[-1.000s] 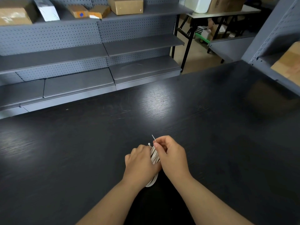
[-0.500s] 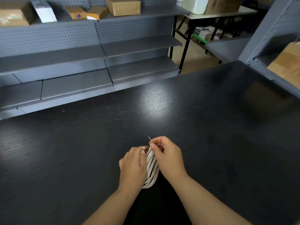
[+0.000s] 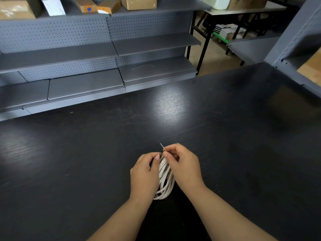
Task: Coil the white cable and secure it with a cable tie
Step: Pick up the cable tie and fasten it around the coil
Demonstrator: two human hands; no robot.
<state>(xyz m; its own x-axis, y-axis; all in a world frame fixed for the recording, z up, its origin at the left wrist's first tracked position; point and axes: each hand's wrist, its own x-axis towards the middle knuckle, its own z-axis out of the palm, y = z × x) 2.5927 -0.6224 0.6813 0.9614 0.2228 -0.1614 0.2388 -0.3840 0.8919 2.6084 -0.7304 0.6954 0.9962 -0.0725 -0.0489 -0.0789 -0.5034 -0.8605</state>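
Fingertips of the right hand pinch a thin pale strip, which I take to be the cable tie; its free end pokes up and away from the knuckles toward the far side of the table. The left hand has its fingers curled round the top of the cable, thumb pressed against the bundle just below that pinch, so the two hands almost touch.

A second ago the hands lay closed over the bundle and only a little of its lower loop showed. Now they have drawn slightly apart and lifted, and the coil hangs between them in full view: several long narrow loops lying together, their lower end resting close to the near edge of the black table. The end of the tie has stayed between the same fingertips, pointing much the same way.

Winding therefore looks finished, and the work in hand is the fastening. Whether the tie already runs round the loops, or through its own head, is hidden by the fingers. If it does, what remains is likely to be drawing it snug while the left hand keeps the loops from springing open.

Beyond the table stand grey shelves carrying a few cardboard boxes.
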